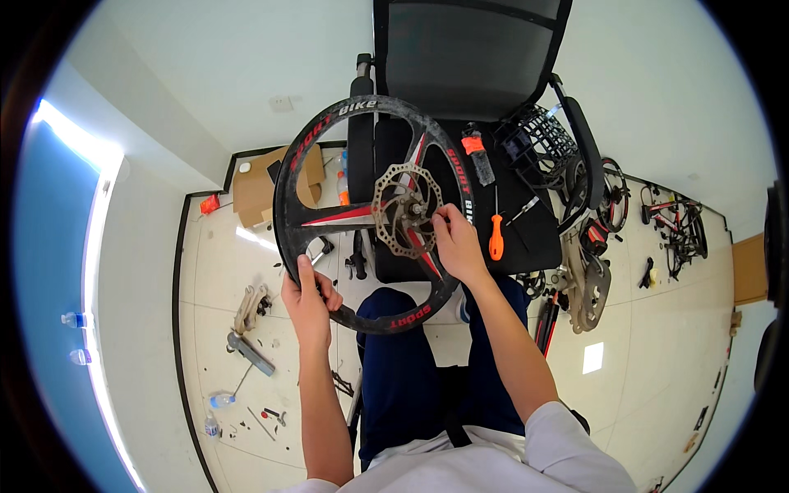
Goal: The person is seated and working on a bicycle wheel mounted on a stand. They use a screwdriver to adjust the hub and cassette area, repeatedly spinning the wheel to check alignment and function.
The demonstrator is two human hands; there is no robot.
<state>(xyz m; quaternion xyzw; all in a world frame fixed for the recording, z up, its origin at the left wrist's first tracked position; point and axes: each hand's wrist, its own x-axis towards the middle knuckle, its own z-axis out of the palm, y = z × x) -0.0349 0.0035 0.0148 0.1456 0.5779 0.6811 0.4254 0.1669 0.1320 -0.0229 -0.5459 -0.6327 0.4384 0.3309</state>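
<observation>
The left hand (308,300) wraps the matte black rim at seven o'clock of one spoked bicycle wheel (329,148) held over the lap. Its one perforated steel brake disc (393,191) sits central; right hand (456,246) fingers pinch the hub. One orange-handled screwdriver (496,234) lies at three o'clock.

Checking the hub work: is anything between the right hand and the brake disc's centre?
Nothing visible. The right hand has its fingertips at the centre of the brake disc; the left hand grips the wheel rim.
</observation>
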